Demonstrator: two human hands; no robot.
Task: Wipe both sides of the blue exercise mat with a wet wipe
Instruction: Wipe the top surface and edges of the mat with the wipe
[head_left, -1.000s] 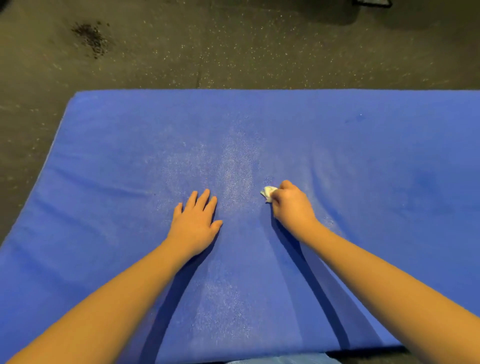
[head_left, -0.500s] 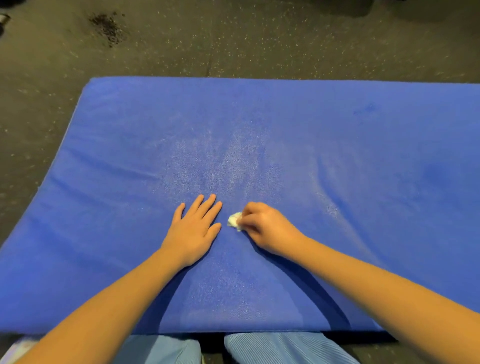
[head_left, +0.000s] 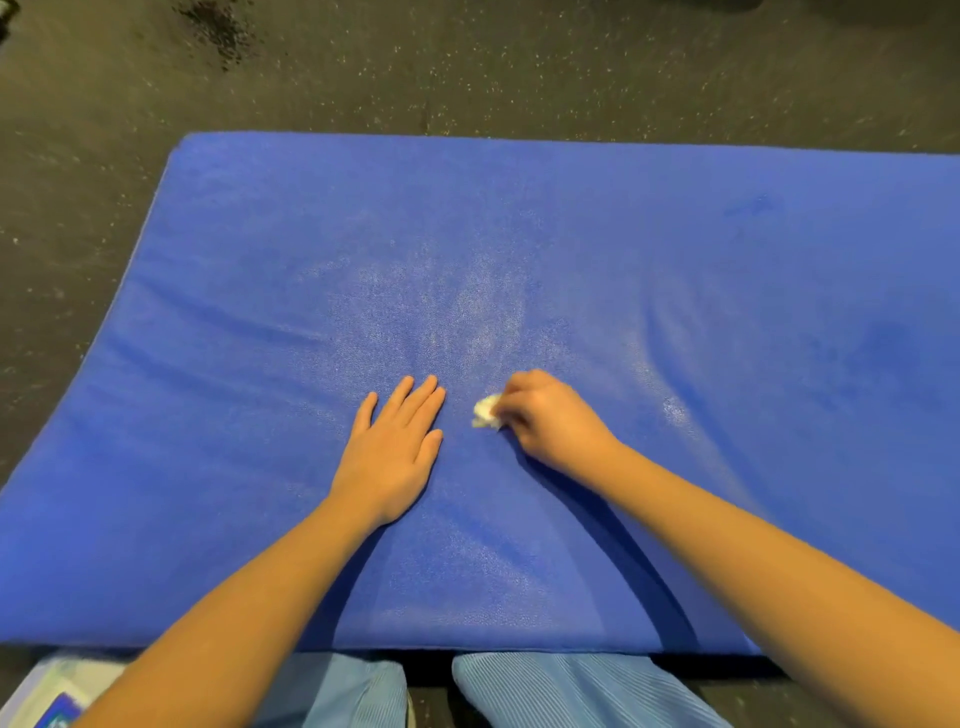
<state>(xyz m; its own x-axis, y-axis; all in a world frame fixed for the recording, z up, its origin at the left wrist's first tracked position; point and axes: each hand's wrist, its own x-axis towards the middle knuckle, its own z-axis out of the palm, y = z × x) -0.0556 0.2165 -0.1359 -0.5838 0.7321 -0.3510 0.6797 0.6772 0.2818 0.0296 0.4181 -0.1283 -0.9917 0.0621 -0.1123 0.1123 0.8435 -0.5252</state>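
**Head view.** We are looking down on the blue exercise mat (head_left: 675, 249), which is lying flat on a dark speckled floor (head_left: 467, 67) and filling most of the field.

- **Left hand.** The left hand (head_left: 392, 452) is resting palm-down on the mat. Its fingers (head_left: 415, 402) are straight, close together and pointing away from the person, and it is holding nothing.
- **Right hand.** The right hand (head_left: 550, 423) is lying just to the right of those fingers. Its own fingers are curling round a small crumpled wet wipe (head_left: 487, 411).
- **Wipe.** We are seeing only a white wad of the wipe, protruding from the right fingertips on the side facing the left hand. It is touching the mat in the gap between the two hands, near the left fingertips but apart from them.
- **Mat surface.** Beyond both sets of fingertips a paler, glistening patch (head_left: 467, 306) is showing on the mat. Shallow creases are running outward to the left of the left little finger and to the right of the right knuckles.
- **Near edge.** Behind the wrists, two knees in light blue ribbed trousers (head_left: 571, 691) are showing. A white and blue packet (head_left: 57, 696) is lying on the floor beside the left forearm.
- **Far side.** Well ahead of the left fingertips, past the mat's far edge, a dark stain (head_left: 218, 26) is marking the floor.
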